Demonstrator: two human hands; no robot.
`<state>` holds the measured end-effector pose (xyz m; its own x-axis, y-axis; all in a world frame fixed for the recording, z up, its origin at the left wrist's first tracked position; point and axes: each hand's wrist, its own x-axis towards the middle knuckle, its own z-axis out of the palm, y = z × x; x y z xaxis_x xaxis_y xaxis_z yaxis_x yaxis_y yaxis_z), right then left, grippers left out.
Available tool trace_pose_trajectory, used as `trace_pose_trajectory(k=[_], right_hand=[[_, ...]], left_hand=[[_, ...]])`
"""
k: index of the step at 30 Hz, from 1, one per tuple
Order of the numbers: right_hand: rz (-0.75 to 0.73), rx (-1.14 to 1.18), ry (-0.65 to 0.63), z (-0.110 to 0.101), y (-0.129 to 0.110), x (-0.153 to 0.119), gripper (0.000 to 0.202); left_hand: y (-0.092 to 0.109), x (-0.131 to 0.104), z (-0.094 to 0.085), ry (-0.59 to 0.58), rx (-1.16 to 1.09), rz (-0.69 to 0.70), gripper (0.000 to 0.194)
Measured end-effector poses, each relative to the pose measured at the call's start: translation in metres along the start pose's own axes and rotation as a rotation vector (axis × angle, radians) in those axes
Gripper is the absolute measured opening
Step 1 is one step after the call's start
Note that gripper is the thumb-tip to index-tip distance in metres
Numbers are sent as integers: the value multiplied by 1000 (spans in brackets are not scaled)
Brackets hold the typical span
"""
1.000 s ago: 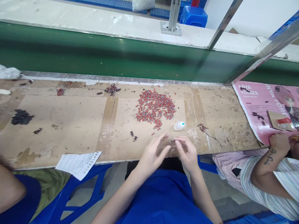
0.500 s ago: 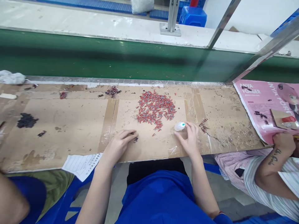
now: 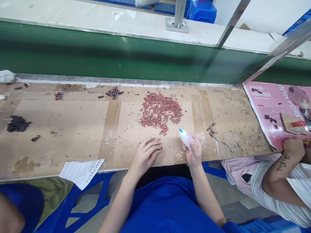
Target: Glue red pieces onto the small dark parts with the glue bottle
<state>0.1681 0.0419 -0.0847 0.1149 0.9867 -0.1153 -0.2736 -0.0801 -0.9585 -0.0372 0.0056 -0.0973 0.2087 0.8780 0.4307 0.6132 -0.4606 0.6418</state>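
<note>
My right hand [image 3: 194, 151] is wrapped round a translucent squeeze bottle [image 3: 186, 139] with a white cap and a teal needle tip. The bottle leans up and left, its tip just short of the pile of small red and silver parts [image 3: 160, 110]. My left hand [image 3: 147, 153] rests low on the cardboard in front of that pile, fingers bent and close together. Something small and dark shows at its fingertips, too small to name. A few loose red parts lie by its knuckles.
Cardboard [image 3: 80, 129] covers the bench. A black heap [image 3: 18, 123] lies left; small clusters of parts [image 3: 114, 92] lie behind and right. A paper sheet [image 3: 81, 173] hangs over the front edge. At right, a co-worker's hand [image 3: 293, 147] rests near a pink poster [image 3: 262, 106].
My left hand has slid right along the cardboard, nearer the bottle. My right hand has lifted and tilted the bottle, so its needle tip now points up and left. The view has shifted slightly.
</note>
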Motion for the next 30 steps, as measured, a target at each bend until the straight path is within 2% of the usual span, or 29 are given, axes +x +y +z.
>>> trace_pose_trajectory(k=[3, 6, 10, 18, 30], right_hand=[[32, 107, 79, 6, -2, -2, 30], [58, 102, 112, 9, -1, -1, 26], [69, -48, 87, 11, -1, -4, 28], [-75, -402, 70, 17, -7, -24, 19], [-98, -506, 39, 14, -3, -25, 21]], left_hand=[[-4, -5, 2, 34, 40, -20, 8], [-3, -8, -1, 13, 63, -32, 12], [2, -9, -4, 20, 176, -59, 14], [6, -6, -1, 85, 206, -28, 8], [5, -7, 0, 79, 186, -49, 7]])
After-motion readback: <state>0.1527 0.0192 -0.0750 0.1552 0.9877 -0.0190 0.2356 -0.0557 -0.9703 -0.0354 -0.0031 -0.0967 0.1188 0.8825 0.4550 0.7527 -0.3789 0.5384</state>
